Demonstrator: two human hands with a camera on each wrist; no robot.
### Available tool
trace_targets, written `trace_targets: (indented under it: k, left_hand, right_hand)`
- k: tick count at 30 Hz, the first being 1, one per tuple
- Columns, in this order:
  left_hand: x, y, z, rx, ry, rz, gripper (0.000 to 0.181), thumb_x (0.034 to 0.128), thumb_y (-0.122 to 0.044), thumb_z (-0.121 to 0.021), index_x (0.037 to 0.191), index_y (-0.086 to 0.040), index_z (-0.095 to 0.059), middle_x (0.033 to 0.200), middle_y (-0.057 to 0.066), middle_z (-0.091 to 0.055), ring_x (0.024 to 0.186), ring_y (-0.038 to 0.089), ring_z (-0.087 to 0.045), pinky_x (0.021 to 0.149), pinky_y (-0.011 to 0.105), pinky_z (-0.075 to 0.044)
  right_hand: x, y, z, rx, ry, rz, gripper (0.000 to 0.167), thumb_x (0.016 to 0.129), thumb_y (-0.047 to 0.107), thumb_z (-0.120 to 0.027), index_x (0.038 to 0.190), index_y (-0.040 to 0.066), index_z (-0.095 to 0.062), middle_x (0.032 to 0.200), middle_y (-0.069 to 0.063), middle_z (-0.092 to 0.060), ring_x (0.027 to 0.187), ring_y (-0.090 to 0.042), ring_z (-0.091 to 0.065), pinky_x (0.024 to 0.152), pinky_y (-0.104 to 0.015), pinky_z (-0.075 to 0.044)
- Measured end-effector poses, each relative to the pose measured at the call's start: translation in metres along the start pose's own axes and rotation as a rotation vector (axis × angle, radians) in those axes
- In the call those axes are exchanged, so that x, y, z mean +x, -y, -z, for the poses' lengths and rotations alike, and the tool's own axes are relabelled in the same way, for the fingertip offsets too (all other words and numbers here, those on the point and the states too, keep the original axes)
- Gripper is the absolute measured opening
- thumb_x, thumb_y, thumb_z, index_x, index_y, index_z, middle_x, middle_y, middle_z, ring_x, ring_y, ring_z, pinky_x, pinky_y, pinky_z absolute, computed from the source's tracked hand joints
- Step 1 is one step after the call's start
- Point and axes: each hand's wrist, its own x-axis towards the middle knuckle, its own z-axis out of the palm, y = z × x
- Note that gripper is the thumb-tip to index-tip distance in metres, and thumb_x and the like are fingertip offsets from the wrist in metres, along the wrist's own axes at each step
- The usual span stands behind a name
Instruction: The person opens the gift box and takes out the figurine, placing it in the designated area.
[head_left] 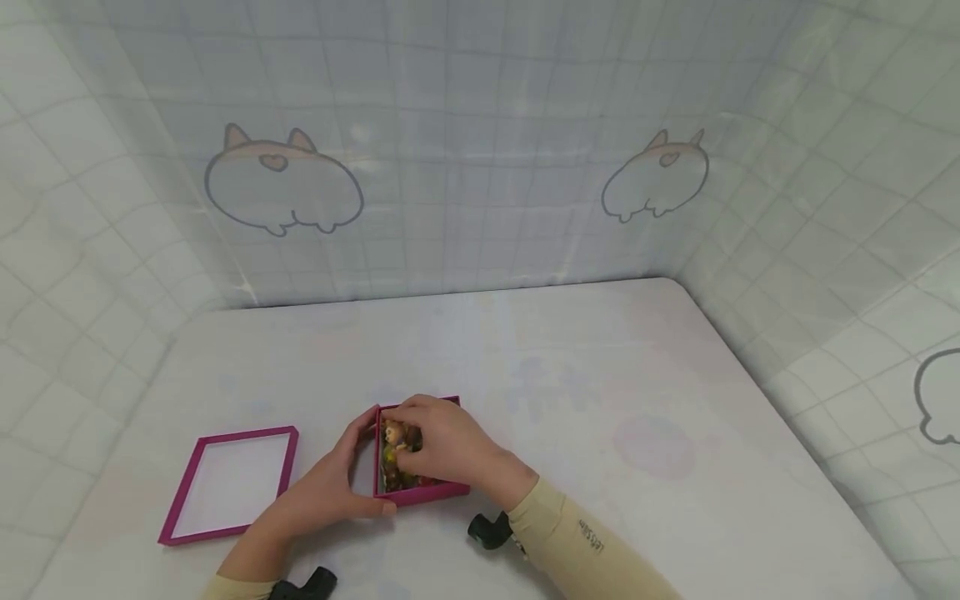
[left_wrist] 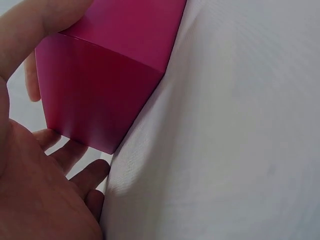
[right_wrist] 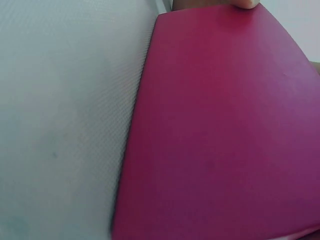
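A magenta box (head_left: 431,495) stands upright on the white table, its top uncovered, holding colourful brown, yellow and red contents (head_left: 392,458). My left hand (head_left: 322,492) grips its left side, thumb at the near corner, fingers round the far left corner. In the left wrist view the left hand (left_wrist: 37,175) is around the box (left_wrist: 95,90). My right hand (head_left: 457,442) reaches over the box from the right, thumb and index finger apart over the contents; whether it pinches anything is unclear. The box's smooth side (right_wrist: 215,125) fills much of the right wrist view.
A shallow magenta-rimmed lid or tray (head_left: 187,483) with a white inside lies left of the box, partly behind my left forearm. Black wrist-worn devices (head_left: 489,531) show at both wrists. Grid-patterned curtains (head_left: 480,167) with cartoon drawings surround the table (head_left: 570,367) at back and sides.
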Motion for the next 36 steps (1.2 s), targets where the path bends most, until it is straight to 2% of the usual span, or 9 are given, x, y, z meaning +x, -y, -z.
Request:
trace_targets:
  k: [4,8,14,20,25,30,36]
  left_hand:
    - [0.0,0.0,-0.001,-0.007,0.0,0.011,0.123,0.0675,-0.046,-0.089,0.158,-0.028,-0.007,0.161,0.009,-0.019,0.147,0.035,-0.016,0.109,0.067,-0.023]
    - [0.001,-0.001,0.0,-0.003,-0.006,-0.006,0.123,0.0674,-0.047,-0.089,0.158,-0.028,-0.008,0.161,0.007,-0.02,0.147,0.034,-0.017,0.108,0.067,-0.024]
    - [0.001,-0.002,0.0,0.004,-0.006,0.01,0.123,0.0657,-0.049,-0.088,0.157,-0.031,-0.008,0.161,0.006,-0.019,0.147,0.034,-0.018,0.108,0.065,-0.027]
    - [0.0,-0.005,0.001,-0.019,-0.004,0.023,0.125,0.064,-0.048,-0.089,0.157,-0.032,-0.008,0.161,0.006,-0.019,0.147,0.033,-0.017,0.109,0.066,-0.025]
    - [-0.001,-0.005,0.002,-0.027,-0.008,0.017,0.126,0.0637,-0.048,-0.09,0.157,-0.029,-0.008,0.161,0.006,-0.019,0.147,0.032,-0.017,0.109,0.066,-0.024]
    - [-0.003,-0.005,0.001,-0.044,-0.01,0.008,0.126,0.0644,-0.046,-0.09,0.158,-0.029,-0.007,0.161,0.006,-0.02,0.147,0.033,-0.017,0.109,0.068,-0.021]
    - [-0.003,-0.005,0.001,-0.061,0.006,0.044,0.127,0.0636,-0.046,-0.09,0.158,-0.029,-0.006,0.161,0.006,-0.02,0.146,0.033,-0.018,0.109,0.068,-0.022]
  right_hand:
    - [-0.001,0.0,0.002,0.017,-0.001,-0.004,0.055,0.082,0.022,-0.075,0.135,0.018,-0.063,0.122,0.006,-0.059,0.096,0.002,-0.054,0.08,-0.01,-0.046]
    - [-0.001,0.0,0.005,0.046,-0.012,-0.006,0.053,0.081,0.02,-0.075,0.133,0.017,-0.063,0.124,0.006,-0.058,0.095,0.002,-0.053,0.079,-0.01,-0.046]
    - [-0.002,0.0,0.01,0.152,0.007,-0.028,0.049,0.082,0.017,-0.076,0.129,0.016,-0.066,0.123,0.007,-0.056,0.092,0.002,-0.055,0.077,-0.011,-0.048]
    - [-0.003,-0.001,0.014,0.247,0.007,-0.03,0.046,0.081,0.011,-0.078,0.125,0.017,-0.065,0.114,0.012,-0.058,0.09,0.001,-0.059,0.074,-0.012,-0.05]
    - [-0.002,-0.003,0.016,0.274,0.018,-0.03,0.049,0.083,0.012,-0.078,0.129,0.017,-0.063,0.113,0.014,-0.06,0.092,0.001,-0.06,0.074,-0.012,-0.051]
    - [-0.003,-0.005,0.018,0.369,0.028,-0.059,0.048,0.085,0.015,-0.078,0.13,0.016,-0.063,0.116,0.014,-0.061,0.095,0.001,-0.062,0.076,-0.016,-0.053]
    - [-0.005,-0.01,0.027,0.43,0.028,-0.079,0.044,0.086,0.013,-0.078,0.127,0.018,-0.064,0.118,0.012,-0.06,0.095,0.001,-0.063,0.078,-0.019,-0.054]
